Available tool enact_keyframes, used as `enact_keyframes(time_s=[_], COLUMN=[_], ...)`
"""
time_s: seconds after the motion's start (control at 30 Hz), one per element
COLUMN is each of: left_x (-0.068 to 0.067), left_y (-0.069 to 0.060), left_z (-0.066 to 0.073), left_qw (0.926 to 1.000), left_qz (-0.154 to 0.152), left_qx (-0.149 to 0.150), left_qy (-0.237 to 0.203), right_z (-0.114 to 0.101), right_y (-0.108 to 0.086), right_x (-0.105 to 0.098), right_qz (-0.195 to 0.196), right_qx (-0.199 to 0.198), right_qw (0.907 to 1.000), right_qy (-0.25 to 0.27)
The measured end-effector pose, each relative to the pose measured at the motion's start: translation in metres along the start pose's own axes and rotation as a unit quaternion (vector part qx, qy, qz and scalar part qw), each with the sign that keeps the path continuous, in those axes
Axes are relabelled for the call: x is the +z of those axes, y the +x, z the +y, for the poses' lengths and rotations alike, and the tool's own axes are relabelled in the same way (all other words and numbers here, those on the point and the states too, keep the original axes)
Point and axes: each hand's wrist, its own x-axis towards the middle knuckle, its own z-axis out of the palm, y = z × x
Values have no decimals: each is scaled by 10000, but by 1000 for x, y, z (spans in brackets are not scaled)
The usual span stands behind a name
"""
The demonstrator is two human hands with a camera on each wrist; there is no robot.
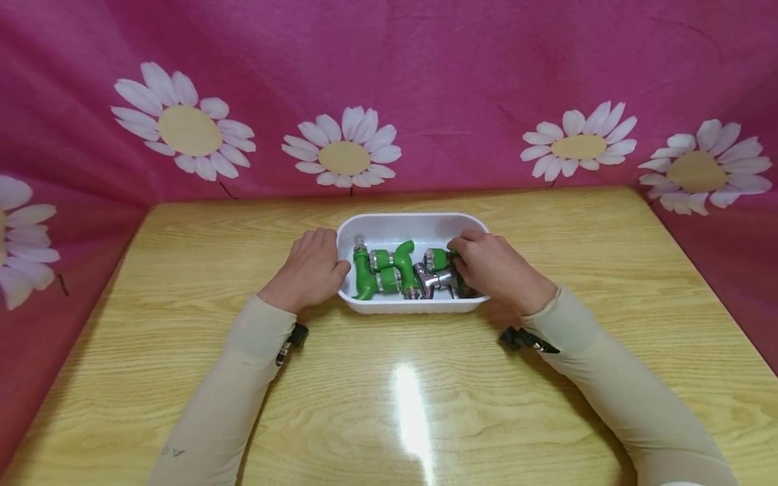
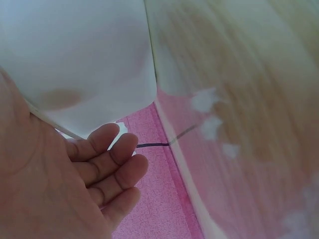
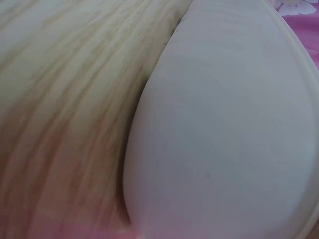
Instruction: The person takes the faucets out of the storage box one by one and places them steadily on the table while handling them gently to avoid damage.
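A white plastic tub [image 1: 413,306] on the table holds several taps. On its left lies a green tap [image 1: 365,278], beside another green tap [image 1: 404,262]. A chrome tap [image 1: 439,278] lies to their right, near a green knob [image 1: 435,259]. My left hand [image 1: 313,266] holds the tub's left end, thumb at the rim; in the left wrist view its fingers [image 2: 119,172] bend loosely beside the outer wall. My right hand [image 1: 495,266] reaches over the right end, fingers inside by the green knob. Its grip is hidden; the right wrist view shows mainly the tub's outer wall.
The tub stands on a wood-grain table [image 1: 340,405], towards its back edge. Behind and at both sides hangs a pink cloth [image 1: 450,81] with white daisies. Glare lies on the tabletop in front of the tub.
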Motion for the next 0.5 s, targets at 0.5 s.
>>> enact_keyframes(time_s=[0.5], left_x=[0], left_y=[0], left_z=[1], left_qw=[10000], left_qz=[-42], left_qx=[-75], left_qy=[-10], right_z=[-7], right_y=[1], right_x=[-2], right_qz=[-316], right_qx=[321], right_qw=[9987], right_qy=[-227])
